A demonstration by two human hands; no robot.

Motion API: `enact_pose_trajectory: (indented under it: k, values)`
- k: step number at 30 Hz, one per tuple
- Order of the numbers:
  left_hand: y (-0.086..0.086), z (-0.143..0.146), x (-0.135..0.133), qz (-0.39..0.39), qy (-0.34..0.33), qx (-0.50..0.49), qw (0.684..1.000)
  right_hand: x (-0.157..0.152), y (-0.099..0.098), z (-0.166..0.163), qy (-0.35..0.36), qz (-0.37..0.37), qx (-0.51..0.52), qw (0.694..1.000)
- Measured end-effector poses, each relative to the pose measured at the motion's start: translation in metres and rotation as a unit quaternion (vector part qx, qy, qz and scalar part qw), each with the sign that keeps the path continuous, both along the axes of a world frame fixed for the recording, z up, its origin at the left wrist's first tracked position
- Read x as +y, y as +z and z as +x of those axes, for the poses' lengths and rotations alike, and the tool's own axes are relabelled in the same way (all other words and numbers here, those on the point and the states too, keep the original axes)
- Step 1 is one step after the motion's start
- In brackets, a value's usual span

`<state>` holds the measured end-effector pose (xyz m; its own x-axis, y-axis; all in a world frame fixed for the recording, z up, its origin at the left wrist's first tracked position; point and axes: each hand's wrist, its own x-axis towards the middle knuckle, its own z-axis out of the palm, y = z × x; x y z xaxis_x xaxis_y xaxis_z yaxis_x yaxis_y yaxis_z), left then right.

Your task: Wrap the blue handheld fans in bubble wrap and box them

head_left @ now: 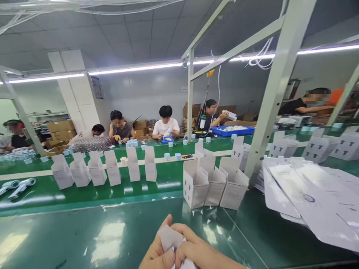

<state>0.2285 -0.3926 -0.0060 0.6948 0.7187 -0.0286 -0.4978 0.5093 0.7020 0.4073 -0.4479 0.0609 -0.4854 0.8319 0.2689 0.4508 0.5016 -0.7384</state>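
Observation:
Both of my hands meet at the bottom middle of the view, over the green tabletop (70, 235). My left hand (157, 251) and my right hand (196, 244) are closed round a white cardboard box (170, 238), whose lower part is cut off by the frame edge. Fingers of both hands press on its flaps. Just beyond them stand three white boxes with open tops (195, 190), upright and side by side. Small white paper scraps (208, 221) lie on the table near these boxes.
A stack of flat white box blanks (311, 198) lies at right, beside a slanted metal post (276, 93). Upright open boxes (113, 172) line the green conveyor. Grey tool-like parts (21, 186) lie at far left. Several co-workers (165, 125) sit along the far side.

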Motion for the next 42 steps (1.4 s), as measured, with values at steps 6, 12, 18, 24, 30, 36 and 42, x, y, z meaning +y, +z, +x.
enact_pose_trajectory:
  k: [6, 12, 18, 24, 30, 36, 42]
  values:
    - [0.01, 0.035, 0.019, 0.049, 0.193, 0.165, 0.966, 0.0, -0.037, 0.013, -0.213, 0.025, -0.022, 0.976]
    - [0.042, 0.032, 0.023, 0.263, 0.037, 0.191, 0.945, -0.01, -0.026, 0.0, -0.328, 0.087, -0.015, 0.941]
    - [0.05, 0.034, 0.027, 0.055, -0.036, 0.122, 0.99, -0.01, -0.017, 0.0, -0.259, 0.147, -0.034, 0.954]
    - [0.043, 0.026, -0.006, 0.043, 0.082, 0.178, 0.98, -0.018, -0.011, -0.008, -0.201, 0.019, -0.043, 0.979]
    - [0.055, 0.011, -0.018, 0.019, 0.104, 0.082, 0.991, -0.017, -0.003, -0.006, -0.157, 0.022, -0.012, 0.987]
    - [0.053, -0.008, -0.004, -0.069, 0.068, 0.096, 0.991, -0.024, 0.004, -0.006, -0.097, 0.179, -0.001, 0.979]
    - [0.036, -0.027, 0.002, -0.16, -0.155, 0.106, 0.969, -0.01, -0.011, -0.032, 0.078, 0.363, -0.171, 0.913]
